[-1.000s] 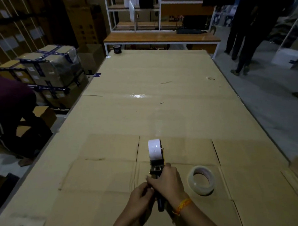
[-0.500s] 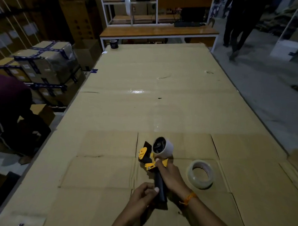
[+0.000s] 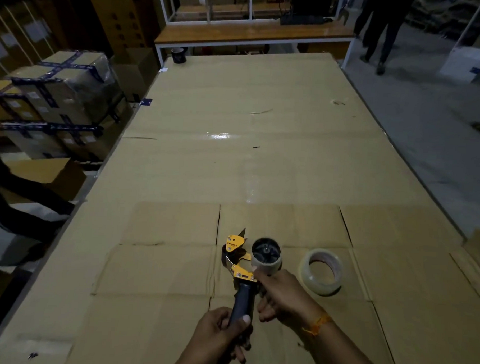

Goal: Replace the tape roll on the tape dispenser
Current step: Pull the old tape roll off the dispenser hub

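Observation:
I hold a yellow and black tape dispenser [image 3: 239, 260] over the near part of the cardboard-covered table [image 3: 234, 159]. My left hand [image 3: 221, 338] grips its black handle from below. My right hand [image 3: 280, 296] touches the underside of the pale, nearly used-up roll [image 3: 266, 256] sitting on the dispenser's hub, fingertips on its rim. The roll's open dark core faces up toward me. A fuller clear tape roll [image 3: 321, 270] lies flat on the cardboard just right of my right hand.
A dark cup [image 3: 179, 54] stands at the table's far left corner. Stacked taped boxes [image 3: 58, 102] and a crouching person [image 3: 15, 199] are left of the table. A wooden bench [image 3: 253, 35] lies beyond, and people stand at the far right [image 3: 380, 31].
The dispenser was turned from standing upright on edge onto its side, so the roll's core faces up. My right hand slid from the dispenser's body to the roll; my left moved down the handle.

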The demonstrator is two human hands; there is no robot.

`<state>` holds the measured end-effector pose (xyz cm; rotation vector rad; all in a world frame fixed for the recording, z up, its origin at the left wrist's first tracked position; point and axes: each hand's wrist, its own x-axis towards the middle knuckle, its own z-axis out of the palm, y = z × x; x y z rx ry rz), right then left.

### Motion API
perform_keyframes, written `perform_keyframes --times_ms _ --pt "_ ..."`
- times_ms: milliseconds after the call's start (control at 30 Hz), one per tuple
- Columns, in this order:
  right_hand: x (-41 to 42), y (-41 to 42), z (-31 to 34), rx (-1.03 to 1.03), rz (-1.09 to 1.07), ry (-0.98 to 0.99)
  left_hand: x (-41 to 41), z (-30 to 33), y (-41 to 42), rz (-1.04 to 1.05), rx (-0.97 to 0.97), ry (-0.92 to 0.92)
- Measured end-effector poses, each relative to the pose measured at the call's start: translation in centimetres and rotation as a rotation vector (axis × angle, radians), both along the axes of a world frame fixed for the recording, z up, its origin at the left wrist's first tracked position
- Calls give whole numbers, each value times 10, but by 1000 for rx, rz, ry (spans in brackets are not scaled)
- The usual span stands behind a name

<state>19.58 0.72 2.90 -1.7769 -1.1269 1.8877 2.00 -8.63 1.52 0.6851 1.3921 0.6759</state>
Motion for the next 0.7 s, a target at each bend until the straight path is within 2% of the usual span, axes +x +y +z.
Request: perform_keyframes --times_ms 167,333,467,533,600,700 --pt "20 4 22 148 46 -167 -8 1 -6 -130 14 351" --pt "41 50 19 533 165 -599 -20 -5 -6 -332 92 705" --pt "52 84 9 516 222 -608 -24 19 10 -377 207 888" --pt "50 97 9 469 281 -563 -23 29 24 -259 342 902" --pt "46 110 8 403 333 -515 -16 34 44 -131 434 815" --pt "40 125 5 313 408 -470 3 40 82 -79 418 714"
